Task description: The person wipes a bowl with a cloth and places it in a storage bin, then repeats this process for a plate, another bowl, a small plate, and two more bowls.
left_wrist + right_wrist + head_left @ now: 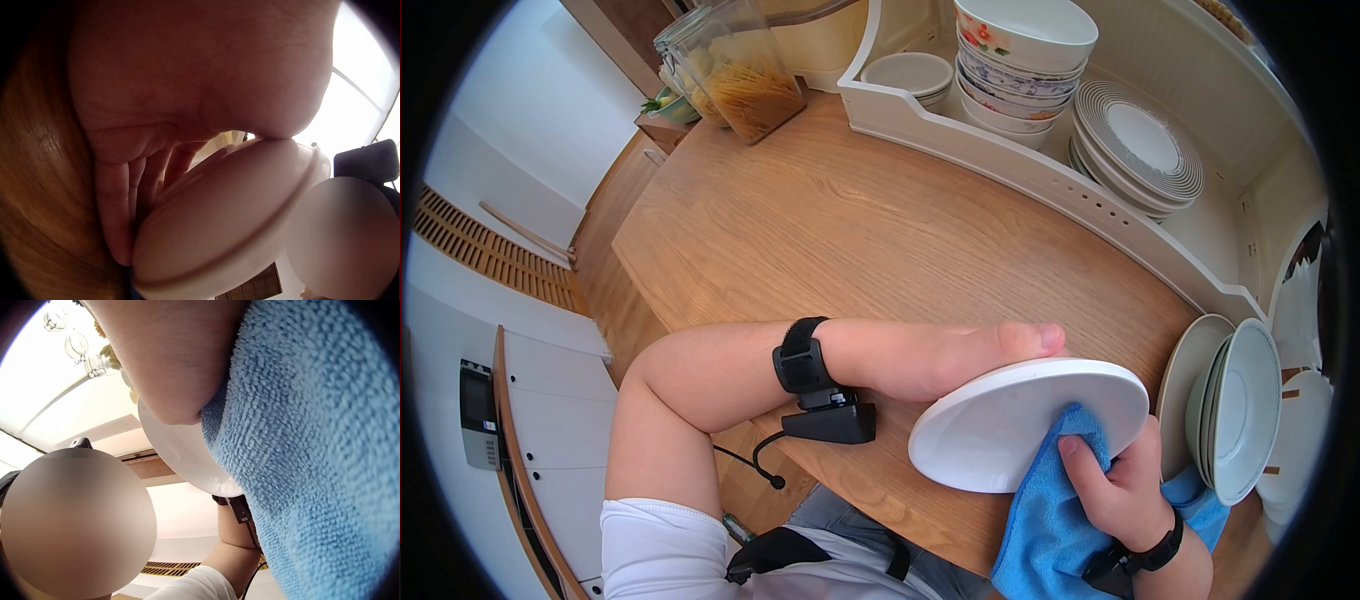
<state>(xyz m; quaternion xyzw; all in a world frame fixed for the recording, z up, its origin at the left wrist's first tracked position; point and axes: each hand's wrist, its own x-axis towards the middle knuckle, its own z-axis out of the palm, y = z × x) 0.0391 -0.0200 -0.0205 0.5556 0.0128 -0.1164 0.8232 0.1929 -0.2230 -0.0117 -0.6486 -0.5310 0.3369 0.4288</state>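
A white plate (980, 440) is held tilted above the near edge of the table. My left hand (960, 358) grips its far rim, thumb along the top; in the left wrist view the fingers (115, 212) reach behind the plate (212, 219). My right hand (1115, 485) pinches a blue cloth (1040, 510) against the plate's inner face, thumb on the cloth. The cloth (300, 437) fills the right side of the right wrist view, with part of the plate (181, 450) behind it.
A cream rack (1000, 165) at the back holds stacked bowls (1020, 85) and plates (1140, 140). More dishes (1240, 410) stand on edge at the right, close to my right hand. A pasta jar (750, 95) stands at the back left.
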